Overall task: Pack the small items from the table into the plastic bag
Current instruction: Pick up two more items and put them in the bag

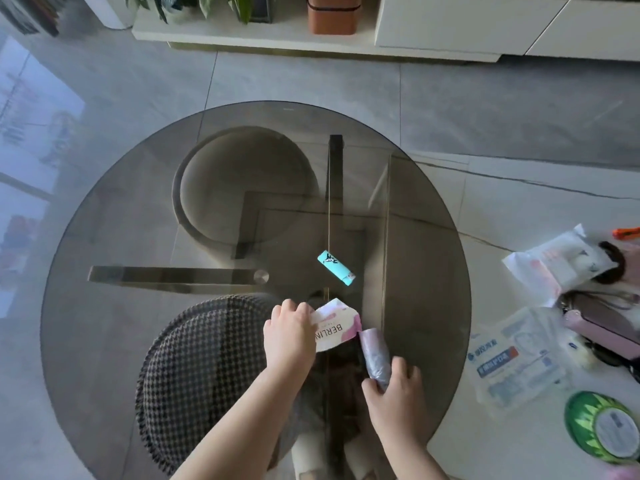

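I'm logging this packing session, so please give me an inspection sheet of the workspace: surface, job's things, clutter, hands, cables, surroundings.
Surface: round smoked-glass table, see-through to its frame and two stools below.
Job's things: paper label printed BERLIN and roll of plastic bags, both in hand; turquoise lighter lying alone on the glass.
Clutter: white packets, pink case, green round tin on the white surface at right.
Hands: left hand holds the label; right hand grips the roll.
Cables: nothing seen.
Surroundings: tiled floor, white low cabinet, plants, brown bin.
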`<state>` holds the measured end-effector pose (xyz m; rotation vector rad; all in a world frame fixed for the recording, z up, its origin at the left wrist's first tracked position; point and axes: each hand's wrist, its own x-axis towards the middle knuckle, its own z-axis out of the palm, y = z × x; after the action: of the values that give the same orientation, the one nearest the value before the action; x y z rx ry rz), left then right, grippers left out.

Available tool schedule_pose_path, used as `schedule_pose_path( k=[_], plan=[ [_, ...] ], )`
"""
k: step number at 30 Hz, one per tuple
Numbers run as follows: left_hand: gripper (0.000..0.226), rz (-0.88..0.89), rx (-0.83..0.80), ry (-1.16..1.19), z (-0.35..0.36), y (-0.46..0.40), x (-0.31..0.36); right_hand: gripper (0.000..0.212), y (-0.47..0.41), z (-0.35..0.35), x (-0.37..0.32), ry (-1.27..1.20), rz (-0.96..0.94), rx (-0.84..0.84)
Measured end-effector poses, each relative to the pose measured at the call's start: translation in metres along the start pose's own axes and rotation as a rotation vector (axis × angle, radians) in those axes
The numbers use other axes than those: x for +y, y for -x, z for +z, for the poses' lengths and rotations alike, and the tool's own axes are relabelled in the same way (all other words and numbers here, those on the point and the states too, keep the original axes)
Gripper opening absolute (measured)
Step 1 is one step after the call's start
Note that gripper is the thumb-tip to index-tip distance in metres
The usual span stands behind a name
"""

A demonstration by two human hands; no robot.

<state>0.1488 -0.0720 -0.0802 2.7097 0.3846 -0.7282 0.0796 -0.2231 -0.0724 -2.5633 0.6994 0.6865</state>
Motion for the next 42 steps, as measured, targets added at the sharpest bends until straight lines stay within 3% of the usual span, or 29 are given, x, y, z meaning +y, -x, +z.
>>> schedule_pose_path(
  k=[3,9,21,26,30,36,42],
  plan=[
    [0.036,0.211,0.037,-0.160,-0.019,-0.024,0.014,0.025,-0.009,-0.014,-0.003,-0.116,0.044,0.002],
    [0.048,0.473,-0.033,-0.487,-0.031,-0.071,0.047,0.026,-0.029,-0.025,0.001,-0.196,0.081,0.010],
    [0.042,0.273,-0.035,-0.558,-0.007,-0.066,0.061,0.033,-0.035,-0.045,0.026,-0.228,0.117,-0.005],
    [0.026,0.148,-0.124,-0.435,-0.008,-0.039,0.060,0.027,-0.027,-0.062,0.035,-0.251,0.144,-0.065],
    [0.022,0.020,-0.279,-0.117,-0.022,-0.001,0.065,0.027,-0.011,-0.084,0.043,-0.383,0.168,-0.141],
    [0.031,-0.078,-0.383,0.296,-0.051,0.075,0.091,0.019,0.043,-0.139,0.060,-0.584,0.198,-0.083],
    [0.025,-0.033,-0.448,0.359,-0.068,0.151,0.135,0.023,0.095,-0.184,0.094,-0.807,0.277,-0.022]
  ],
)
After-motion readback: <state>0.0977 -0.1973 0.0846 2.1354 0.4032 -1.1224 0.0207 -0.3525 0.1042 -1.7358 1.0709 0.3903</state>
